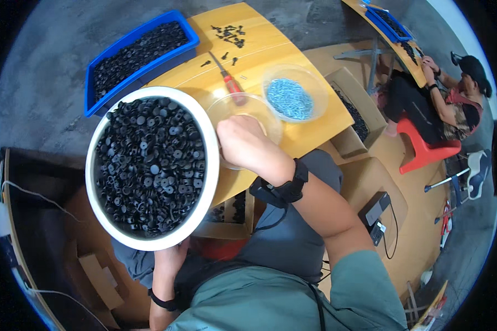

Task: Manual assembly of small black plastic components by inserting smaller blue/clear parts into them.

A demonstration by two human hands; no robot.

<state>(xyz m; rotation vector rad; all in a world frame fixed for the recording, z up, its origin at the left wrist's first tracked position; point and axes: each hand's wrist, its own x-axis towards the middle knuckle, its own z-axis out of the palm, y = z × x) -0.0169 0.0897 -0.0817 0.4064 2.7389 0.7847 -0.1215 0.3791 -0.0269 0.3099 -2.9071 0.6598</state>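
A white round basin (211, 182) heaped with small black plastic caps (149, 165) is tilted toward me at the table's near left edge. My left hand (172, 255) supports its lower rim, its fingers hidden beneath. At the basin's right rim, my right hand (243, 139) is curled closed against it; the fingertips are out of sight. Behind and below that hand lies a clear plastic bowl (270, 122). A screwdriver (234, 88) with a red handle rests on the table, partly behind the clear bowl's rim. Beside it stands a clear tub (320, 102) of silvery-blue screws (289, 99).
A blue tray (188, 48) full of black parts sits on the wooden table (259, 33), near loose black pieces (229, 36). Cardboard boxes (364, 146) stand below. Another person (447, 99) sits on a red stool (425, 146) at a second table, far right.
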